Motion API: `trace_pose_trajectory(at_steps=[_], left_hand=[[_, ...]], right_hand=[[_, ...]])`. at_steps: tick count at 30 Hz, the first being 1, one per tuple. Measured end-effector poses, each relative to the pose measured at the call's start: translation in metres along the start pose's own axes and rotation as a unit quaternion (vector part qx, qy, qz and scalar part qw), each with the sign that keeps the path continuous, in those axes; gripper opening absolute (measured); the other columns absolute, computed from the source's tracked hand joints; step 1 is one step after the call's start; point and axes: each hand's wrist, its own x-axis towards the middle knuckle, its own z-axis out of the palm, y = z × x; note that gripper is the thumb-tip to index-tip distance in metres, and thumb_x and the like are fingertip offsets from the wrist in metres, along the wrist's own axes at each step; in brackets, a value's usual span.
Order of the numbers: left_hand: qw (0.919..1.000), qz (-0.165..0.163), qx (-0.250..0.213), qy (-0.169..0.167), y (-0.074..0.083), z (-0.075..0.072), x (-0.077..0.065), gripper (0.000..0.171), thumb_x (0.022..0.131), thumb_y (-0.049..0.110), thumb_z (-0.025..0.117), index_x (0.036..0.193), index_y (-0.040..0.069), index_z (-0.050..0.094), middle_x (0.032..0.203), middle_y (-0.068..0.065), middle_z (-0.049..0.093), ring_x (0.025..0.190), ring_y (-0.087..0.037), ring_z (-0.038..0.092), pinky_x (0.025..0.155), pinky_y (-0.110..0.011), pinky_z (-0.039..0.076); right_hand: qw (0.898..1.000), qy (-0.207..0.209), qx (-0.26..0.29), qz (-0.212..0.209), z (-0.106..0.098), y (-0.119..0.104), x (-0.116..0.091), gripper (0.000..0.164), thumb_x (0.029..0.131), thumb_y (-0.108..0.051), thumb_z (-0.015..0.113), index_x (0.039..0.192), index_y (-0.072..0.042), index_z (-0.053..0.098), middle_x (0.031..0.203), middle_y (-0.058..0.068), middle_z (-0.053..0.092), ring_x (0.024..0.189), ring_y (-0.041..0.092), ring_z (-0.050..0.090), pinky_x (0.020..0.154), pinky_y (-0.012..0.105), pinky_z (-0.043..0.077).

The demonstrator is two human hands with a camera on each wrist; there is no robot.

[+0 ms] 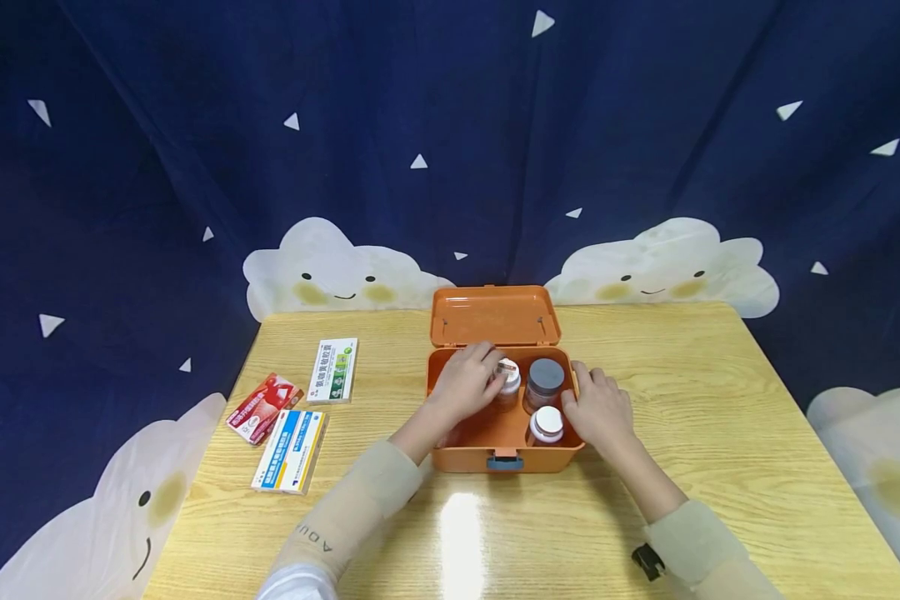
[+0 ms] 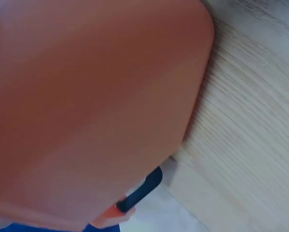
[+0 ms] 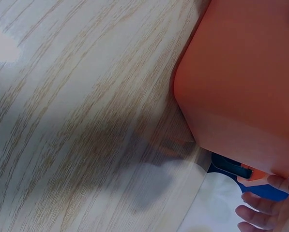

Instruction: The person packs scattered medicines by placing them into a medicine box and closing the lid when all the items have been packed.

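Observation:
An open orange storage box (image 1: 457, 458) stands on the table, its lid (image 1: 495, 317) tipped back. My left hand (image 1: 465, 382) reaches in over its left side, with thumb and fingers around a white-capped bottle (image 1: 508, 385); some of the fingers are hidden. Beside that bottle stand a grey-capped jar (image 1: 545, 379) and another white-capped bottle (image 1: 547, 423). My right hand (image 1: 603, 410) holds the box's right rim, thumb on the inner side and fingers outside. The right wrist view has several of these fingers (image 3: 258, 220) beyond the box wall (image 3: 241, 87). From the left wrist, mostly the box's outer wall (image 2: 96, 106) is visible.
Left on the table lie a red medicine box (image 1: 264, 407), a blue-and-white medicine box (image 1: 288, 452) and a white-and-green medicine box (image 1: 333, 371). A dark blue curtain (image 1: 480, 125) with white clouds hangs behind. A blue latch (image 1: 505, 462) sits on the orange box's front.

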Motion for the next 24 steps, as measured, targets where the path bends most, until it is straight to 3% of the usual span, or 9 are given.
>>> trace_pose_trajectory(at_steps=[10, 18, 21, 24], left_hand=[[0.9937, -0.022, -0.003, 0.11, -0.02, -0.01, -0.017, 0.029, 0.087, 0.027, 0.057, 0.108, 0.007, 0.063, 0.108, -0.007, 0.059, 0.101, -0.023, 0.053, 0.089, -0.039, 0.039], [0.9739, -0.058, -0.039, 0.216, -0.043, -0.012, -0.037, 0.023, 0.082, 0.018, 0.059, 0.098, 0.002, 0.064, 0.1, -0.012, 0.061, 0.096, -0.027, 0.055, 0.088, -0.042, 0.039], [0.9686, -0.077, -0.04, 0.233, -0.052, -0.012, -0.045, 0.022, 0.082, 0.017, 0.059, 0.096, 0.001, 0.064, 0.099, -0.013, 0.061, 0.096, -0.029, 0.055, 0.089, -0.043, 0.039], [0.967, -0.104, -0.045, 0.228, -0.06, -0.012, -0.054, 0.024, 0.081, 0.017, 0.06, 0.099, 0.001, 0.063, 0.101, -0.014, 0.061, 0.097, -0.03, 0.055, 0.091, -0.044, 0.038]], right_hand=[[1.0, -0.002, -0.004, 0.002, -0.001, -0.001, 0.0, 0.051, 0.088, -0.028, 0.042, 0.134, -0.005, 0.037, 0.117, 0.027, 0.047, 0.106, 0.044, 0.045, 0.083, 0.058, 0.035], [1.0, -0.001, 0.0, 0.002, -0.001, -0.001, -0.001, 0.051, 0.088, -0.027, 0.042, 0.134, -0.005, 0.038, 0.117, 0.026, 0.048, 0.105, 0.044, 0.046, 0.082, 0.058, 0.036], [1.0, -0.001, -0.001, 0.002, -0.001, -0.001, 0.0, 0.052, 0.088, -0.027, 0.042, 0.134, -0.005, 0.038, 0.117, 0.026, 0.047, 0.105, 0.044, 0.046, 0.082, 0.058, 0.036], [1.0, -0.001, -0.003, 0.0, -0.001, -0.001, 0.0, 0.052, 0.088, -0.027, 0.042, 0.134, -0.004, 0.038, 0.117, 0.027, 0.048, 0.105, 0.044, 0.046, 0.081, 0.058, 0.036]])
